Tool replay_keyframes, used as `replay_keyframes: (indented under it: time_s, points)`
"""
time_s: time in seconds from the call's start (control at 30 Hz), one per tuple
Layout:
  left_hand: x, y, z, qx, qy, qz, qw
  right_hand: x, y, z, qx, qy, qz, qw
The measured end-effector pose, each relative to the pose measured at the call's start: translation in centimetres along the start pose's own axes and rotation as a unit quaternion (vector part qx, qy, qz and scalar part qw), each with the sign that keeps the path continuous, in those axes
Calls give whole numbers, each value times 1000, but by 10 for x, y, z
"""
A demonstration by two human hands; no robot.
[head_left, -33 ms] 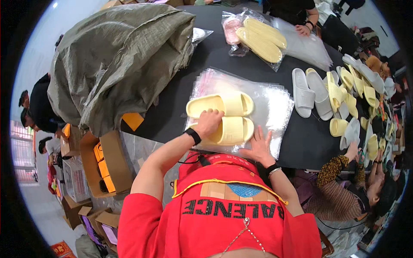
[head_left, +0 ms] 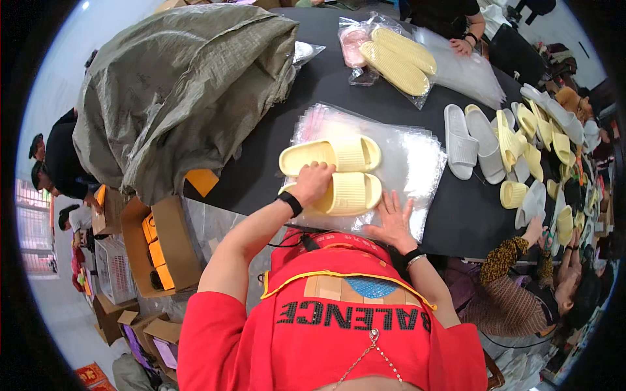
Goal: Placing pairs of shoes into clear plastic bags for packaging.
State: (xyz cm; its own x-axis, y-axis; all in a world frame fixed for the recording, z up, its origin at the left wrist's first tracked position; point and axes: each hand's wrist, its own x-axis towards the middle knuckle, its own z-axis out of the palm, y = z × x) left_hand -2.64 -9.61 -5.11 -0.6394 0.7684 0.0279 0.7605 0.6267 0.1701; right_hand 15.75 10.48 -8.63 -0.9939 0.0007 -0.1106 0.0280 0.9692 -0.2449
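Two pale yellow slippers lie side by side on a stack of clear plastic bags (head_left: 417, 156) on the black table (head_left: 261, 163). My left hand (head_left: 314, 182) curls over the left end of the near slipper (head_left: 349, 193). The far slipper (head_left: 332, 155) lies just beyond it, untouched. My right hand (head_left: 391, 218) rests flat on the plastic bags just right of the near slipper, fingers spread, holding nothing.
A big grey-green woven sack (head_left: 189, 85) fills the table's left. Bagged yellow slippers (head_left: 398, 58) lie far off, near another person's hands (head_left: 464, 45). Grey slippers (head_left: 471, 140) and a heap of yellow and white slippers (head_left: 538, 140) sit right. Cardboard boxes (head_left: 156, 241) stand below left.
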Motion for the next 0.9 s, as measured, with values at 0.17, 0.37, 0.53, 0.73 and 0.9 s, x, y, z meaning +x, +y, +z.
replay_keyframes:
  time_s: [0.17,0.37,0.53,0.73,0.9]
  points:
    - [2,-52,20,-75,102,-32,991,-9,15,9,3,31,13,999]
    - [-4,-62,-9,-33,118,-26,992,-3,6,9,44,34,-18,998]
    - [-1,9,-32,38,4,24,999,-12,7,-1,49,21,27,998]
    - [0,22,-3,-12,-41,79,996,-12,29,-25,13,28,94,995]
    - [-2,4,1,-22,-37,83,996,-18,37,-24,40,75,132,988]
